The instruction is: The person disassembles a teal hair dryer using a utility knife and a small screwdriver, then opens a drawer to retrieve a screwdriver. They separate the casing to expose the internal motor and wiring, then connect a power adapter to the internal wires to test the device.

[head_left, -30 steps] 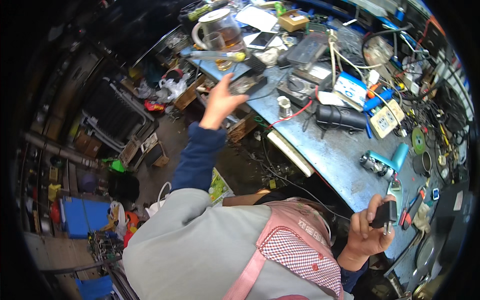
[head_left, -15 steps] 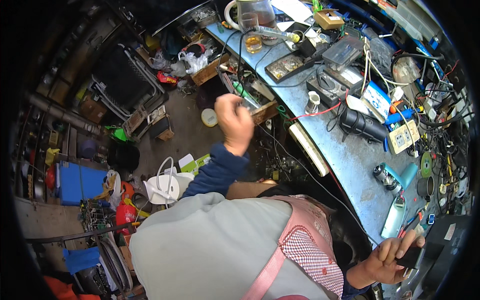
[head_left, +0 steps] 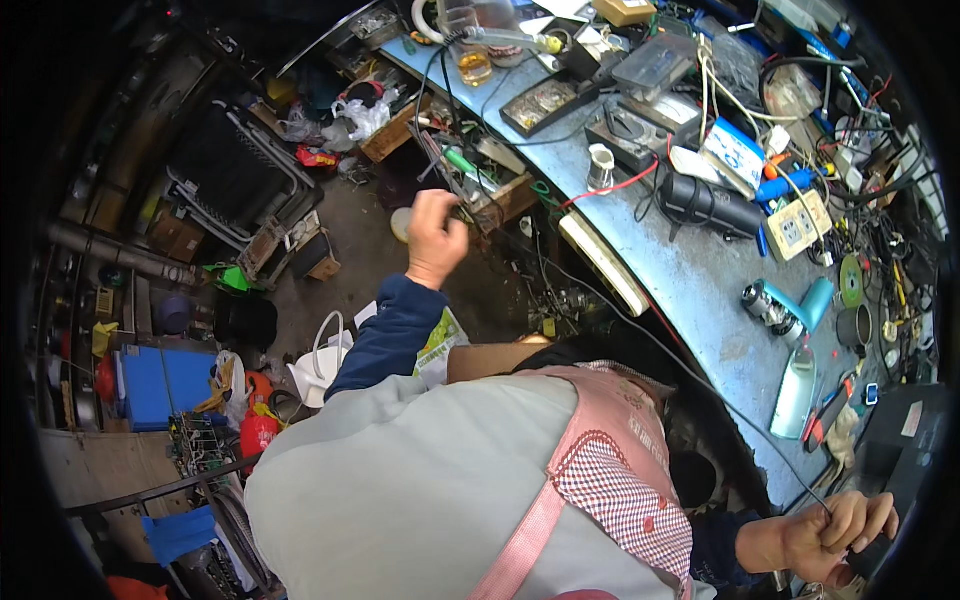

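My left hand [head_left: 437,238] is raised over the floor beside an open drawer [head_left: 508,205], its fingers curled; what they hold, if anything, is hidden. At the lower right, my right hand [head_left: 838,532] is closed beside a black box-like thing [head_left: 905,470]. A thin grey cord [head_left: 722,397] runs along the bench's front edge and ends in the fingers of that hand. On the bench nearby lie a teal tube-shaped part [head_left: 817,303] with an exposed metal-and-black inner part [head_left: 772,310] and a pale teal shell [head_left: 795,393].
The blue bench [head_left: 700,310] carries a meter [head_left: 625,135], a black cylinder [head_left: 710,205], a power strip [head_left: 797,228] and a glass of amber liquid [head_left: 475,68]. A folding chair [head_left: 240,175], a blue box [head_left: 165,385] and bags crowd the floor at left.
My right hand has moved right and slightly down; the dark piece at its fingers no longer shows. My left hand has shifted slightly left. The whole view has shifted a little.
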Demonstrator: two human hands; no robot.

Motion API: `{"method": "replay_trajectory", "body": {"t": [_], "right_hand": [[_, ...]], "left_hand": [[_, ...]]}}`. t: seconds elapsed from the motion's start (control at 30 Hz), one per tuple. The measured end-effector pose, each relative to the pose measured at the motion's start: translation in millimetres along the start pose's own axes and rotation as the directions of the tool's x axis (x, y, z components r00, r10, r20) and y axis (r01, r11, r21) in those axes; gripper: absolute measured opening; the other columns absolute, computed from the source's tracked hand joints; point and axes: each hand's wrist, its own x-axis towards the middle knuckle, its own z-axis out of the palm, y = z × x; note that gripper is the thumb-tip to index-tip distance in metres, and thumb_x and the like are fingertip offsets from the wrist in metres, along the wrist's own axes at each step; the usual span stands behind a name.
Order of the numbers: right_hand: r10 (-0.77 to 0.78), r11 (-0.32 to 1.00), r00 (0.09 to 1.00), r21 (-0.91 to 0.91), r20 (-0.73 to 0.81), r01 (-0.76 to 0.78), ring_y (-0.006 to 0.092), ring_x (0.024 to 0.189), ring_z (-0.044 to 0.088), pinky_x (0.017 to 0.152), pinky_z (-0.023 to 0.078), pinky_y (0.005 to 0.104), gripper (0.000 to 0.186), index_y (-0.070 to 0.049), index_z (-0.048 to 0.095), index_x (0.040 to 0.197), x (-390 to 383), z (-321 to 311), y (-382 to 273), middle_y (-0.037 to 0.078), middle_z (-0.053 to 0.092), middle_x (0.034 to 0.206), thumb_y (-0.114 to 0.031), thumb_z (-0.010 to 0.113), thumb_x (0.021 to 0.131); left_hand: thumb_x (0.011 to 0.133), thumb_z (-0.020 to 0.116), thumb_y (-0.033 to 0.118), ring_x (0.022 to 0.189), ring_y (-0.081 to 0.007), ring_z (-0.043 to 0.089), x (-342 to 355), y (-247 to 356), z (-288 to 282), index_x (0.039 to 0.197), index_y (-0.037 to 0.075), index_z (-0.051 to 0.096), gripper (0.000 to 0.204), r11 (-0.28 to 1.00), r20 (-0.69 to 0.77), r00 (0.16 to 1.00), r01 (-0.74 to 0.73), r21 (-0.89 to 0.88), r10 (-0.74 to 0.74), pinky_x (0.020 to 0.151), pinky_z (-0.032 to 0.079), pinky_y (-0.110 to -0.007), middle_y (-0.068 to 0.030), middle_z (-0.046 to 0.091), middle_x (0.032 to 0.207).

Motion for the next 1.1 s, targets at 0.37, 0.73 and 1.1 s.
{"method": "replay_trajectory", "body": {"t": [0.37, 0.73, 1.1], "right_hand": [[0.158, 0.986, 0.977, -0.076, 0.144, -0.148, 0.0064, 0.050, 0.036, 0.054, 0.034, 0.0278, 0.057, -0.007, 0.064, 0.143, -1.3, 32.1, -1.0, 0.001, 0.054, 0.099, -0.014, 0.081, 0.089], [0.174, 0.946, 0.982, -0.267, -0.069, -0.186, 0.0071, 0.061, 0.043, 0.052, 0.034, 0.0238, 0.098, 0.002, 0.039, 0.154, -13.6, -2.0, 49.8, 0.007, 0.045, 0.109, -0.006, 0.095, 0.074], [0.722, 0.527, 0.660, -0.453, -0.209, -0.720, 0.0130, 0.099, 0.069, 0.084, 0.056, 0.0292, 0.040, -0.001, 0.067, 0.132, -42.8, 32.3, 156.3, 0.016, 0.074, 0.124, 0.000, 0.079, 0.093]], "left_hand": [[0.113, 0.062, 0.026, 0.067, -0.0202, 0.050, 6.0, -31.4, -20.9, 0.074, 0.008, 0.052, 0.044, 0.990, -0.346, 0.932, 0.135, 0.048, -0.110, 0.062, 0.042, -0.041, -0.0014, 0.044, 0.070], [0.122, 0.040, 0.044, 0.057, -0.0127, 0.041, 146.6, 120.7, -175.7, 0.072, 0.011, 0.037, 0.060, 0.904, -0.797, 0.565, -0.423, -0.056, 0.215, 0.052, 0.032, -0.028, -0.0034, 0.046, 0.063], [0.086, 0.083, 0.020, 0.065, -0.0257, 0.060, 119.3, 298.9, -75.1, 0.084, 0.012, 0.062, 0.023, 0.612, 0.389, 0.545, -0.788, -0.064, 0.743, 0.061, 0.049, -0.042, -0.0035, 0.055, 0.074]]}}
